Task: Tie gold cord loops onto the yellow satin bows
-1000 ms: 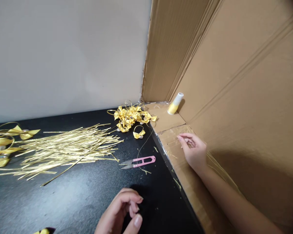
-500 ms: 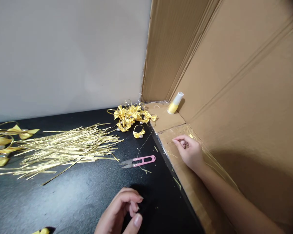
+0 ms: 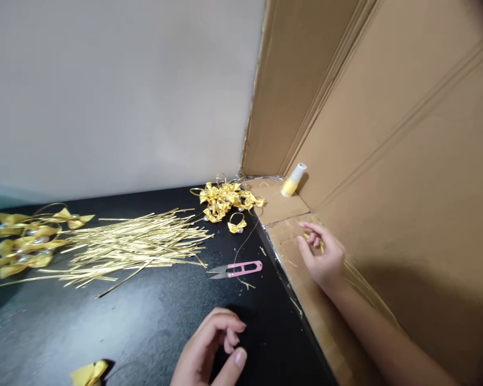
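- Grey wall (image 3: 124, 96) behind black tabletop (image 3: 145, 327); cardboard sheet (image 3: 279, 209) under and around the right hand's side, cardboard wall (image 3: 418, 177) to its right.
- Left hand (image 3: 211, 346): over the tabletop, fingers loosely curled, clear gap thumb to index, nothing visible in it.
- Right hand (image 3: 324, 257): over the cardboard sheet, thumb and index tips slightly apart, other fingers curled. Yellow scrap (image 3: 321, 246) shows at those fingers; can't tell if gripped or lying behind. Its axis is unclear too, mostly hidden.
- Pink snips (image 3: 232, 270): just beyond left hand, left of right hand. Long axis crosswise, blades left and slightly toward left hand, handle end right.
- Gold strips (image 3: 140, 241): beyond and left of left hand, mostly crosswise, right ends slightly farther off.
- Bow pile (image 3: 225, 198): well beyond left hand; single bow (image 3: 236, 227) on its near side.
- Yellow-white cone (image 3: 293, 180): beyond right hand, narrow end up, leaning right in view.
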A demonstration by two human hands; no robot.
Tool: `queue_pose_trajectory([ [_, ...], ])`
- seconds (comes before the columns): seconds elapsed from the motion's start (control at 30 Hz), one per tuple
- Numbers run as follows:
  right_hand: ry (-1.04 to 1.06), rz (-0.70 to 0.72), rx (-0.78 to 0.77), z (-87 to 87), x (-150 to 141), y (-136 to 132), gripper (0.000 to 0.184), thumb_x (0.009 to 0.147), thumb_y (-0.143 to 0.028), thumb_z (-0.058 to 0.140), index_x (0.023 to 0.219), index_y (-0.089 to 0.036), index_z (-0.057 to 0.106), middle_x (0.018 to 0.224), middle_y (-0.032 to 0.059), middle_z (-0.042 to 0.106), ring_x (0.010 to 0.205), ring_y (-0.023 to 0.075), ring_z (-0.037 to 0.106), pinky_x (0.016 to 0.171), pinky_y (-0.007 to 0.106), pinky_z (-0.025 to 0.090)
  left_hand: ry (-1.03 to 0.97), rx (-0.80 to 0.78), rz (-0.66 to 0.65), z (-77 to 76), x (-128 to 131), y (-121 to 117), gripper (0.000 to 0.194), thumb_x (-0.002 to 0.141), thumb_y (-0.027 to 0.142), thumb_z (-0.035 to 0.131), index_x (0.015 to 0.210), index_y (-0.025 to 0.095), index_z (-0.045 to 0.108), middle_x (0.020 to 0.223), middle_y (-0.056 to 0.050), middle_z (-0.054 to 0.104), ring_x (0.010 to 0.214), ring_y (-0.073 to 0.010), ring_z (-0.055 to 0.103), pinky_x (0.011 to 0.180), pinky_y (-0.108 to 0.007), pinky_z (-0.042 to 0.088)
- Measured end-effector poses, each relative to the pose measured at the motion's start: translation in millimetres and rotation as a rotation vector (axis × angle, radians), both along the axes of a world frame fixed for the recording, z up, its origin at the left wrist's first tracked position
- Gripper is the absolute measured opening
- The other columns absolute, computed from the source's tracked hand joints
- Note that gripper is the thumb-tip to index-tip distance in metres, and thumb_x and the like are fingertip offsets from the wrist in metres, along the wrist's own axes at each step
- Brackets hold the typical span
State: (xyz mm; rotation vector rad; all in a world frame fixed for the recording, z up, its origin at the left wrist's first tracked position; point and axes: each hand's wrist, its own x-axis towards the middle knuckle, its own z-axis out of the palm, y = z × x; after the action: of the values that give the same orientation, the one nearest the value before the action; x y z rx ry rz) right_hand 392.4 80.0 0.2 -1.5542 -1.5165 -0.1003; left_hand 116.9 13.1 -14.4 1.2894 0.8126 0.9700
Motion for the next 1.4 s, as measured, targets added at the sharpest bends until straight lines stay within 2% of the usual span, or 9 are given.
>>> queue_pose_trajectory([
  [0.1, 0.019, 0.000, 0.074, 3.1, -1.6, -1.5, 0.012, 0.081, -0.022, 0.065, 0.092, -0.020, 0.069, 0.075, 0.0028, 0.065, 0.060, 0.0134, 0.053, 0.061, 0.026, 0.046, 0.017, 0.060, 0.011, -0.3, 4.6, -2.3, 0.011, 0.090, 0.030, 0.060, 0.098, 0.023, 0.064, 0.086, -0.004, 0.056, 0.073, -0.0151, 0.054, 0.069, -0.025, 0.046],
  [0.17, 0.064, 0.005, 0.062, 3.1, -1.5, 0.0, 0.007, 0.082, -0.024, 0.065, 0.084, -0.019, 0.070, 0.072, 0.0028, 0.065, 0.058, 0.0130, 0.052, 0.061, 0.026, 0.047, 0.041, 0.070, 0.009, 1.4, 7.2, -4.0, 0.011, 0.090, 0.029, 0.058, 0.098, 0.022, 0.062, 0.088, -0.005, 0.056, 0.075, -0.0156, 0.054, 0.070, -0.025, 0.045],
  [0.23, 0.097, 0.017, 0.034, 1.5, -0.2, 3.0, 0.011, 0.082, -0.027, 0.064, 0.080, -0.019, 0.070, 0.066, 0.0019, 0.063, 0.056, 0.0128, 0.051, 0.058, 0.026, 0.046, 0.072, 0.078, 0.010, 3.7, 8.5, -5.0, 0.011, 0.091, 0.029, 0.058, 0.096, 0.020, 0.061, 0.088, -0.005, 0.055, 0.077, -0.0161, 0.053, 0.072, -0.027, 0.045],
  [0.4, 0.154, 0.056, -0.096, -6.2, 6.0, 8.9, 0.023, 0.083, -0.037, 0.063, 0.080, -0.016, 0.071, 0.059, 0.0008, 0.059, 0.050, 0.0116, 0.050, 0.046, 0.022, 0.041, 0.126, 0.096, -0.015, 8.9, 8.8, -4.9, 0.012, 0.089, 0.031, 0.059, 0.093, 0.020, 0.060, 0.088, -0.004, 0.055, 0.079, -0.0168, 0.053, 0.073, -0.028, 0.044],
  [0.57, 0.141, 0.070, -0.165, -9.9, 8.5, 10.3, 0.023, 0.081, -0.037, 0.063, 0.076, -0.016, 0.071, 0.057, -0.0002, 0.056, 0.050, 0.0117, 0.047, 0.046, 0.022, 0.040, 0.142, 0.112, -0.016, 11.4, 8.4, -3.9, 0.012, 0.089, 0.032, 0.058, 0.093, 0.021, 0.060, 0.088, -0.004, 0.056, 0.078, -0.0169, 0.053, 0.073, -0.027, 0.044],
  [0.8, 0.121, 0.066, -0.169, -8.7, 7.2, 10.3, 0.022, 0.082, -0.037, 0.062, 0.076, -0.017, 0.071, 0.053, -0.0035, 0.047, 0.047, 0.0109, 0.042, 0.047, 0.023, 0.036, 0.132, 0.093, -0.021, 8.8, 8.3, -3.5, 0.011, 0.089, 0.032, 0.059, 0.093, 0.022, 0.060, 0.088, -0.003, 0.056, 0.077, -0.0161, 0.054, 0.072, -0.026, 0.044],
  [1.07, 0.104, -0.005, -0.107, -5.1, 6.0, 5.4, 0.023, 0.085, -0.036, 0.059, 0.080, -0.018, 0.072, 0.056, -0.0034, 0.045, 0.052, 0.0119, 0.046, 0.053, 0.023, 0.040, 0.136, 0.075, -0.024, 9.9, 7.3, -3.4, 0.010, 0.090, 0.032, 0.059, 0.093, 0.022, 0.061, 0.089, -0.003, 0.056, 0.078, -0.0160, 0.054, 0.072, -0.026, 0.043],
  [1.4, -0.009, -0.003, -0.211, -11.8, 8.0, 3.8, 0.023, 0.083, -0.038, 0.061, 0.077, -0.020, 0.074, 0.052, -0.0041, 0.042, 0.049, 0.0117, 0.042, 0.052, 0.023, 0.037, 0.125, 0.075, -0.016, 9.6, 6.7, -3.7, 0.008, 0.090, 0.029, 0.058, 0.093, 0.023, 0.061, 0.089, -0.003, 0.057, 0.077, -0.0154, 0.055, 0.071, -0.025, 0.045],
])
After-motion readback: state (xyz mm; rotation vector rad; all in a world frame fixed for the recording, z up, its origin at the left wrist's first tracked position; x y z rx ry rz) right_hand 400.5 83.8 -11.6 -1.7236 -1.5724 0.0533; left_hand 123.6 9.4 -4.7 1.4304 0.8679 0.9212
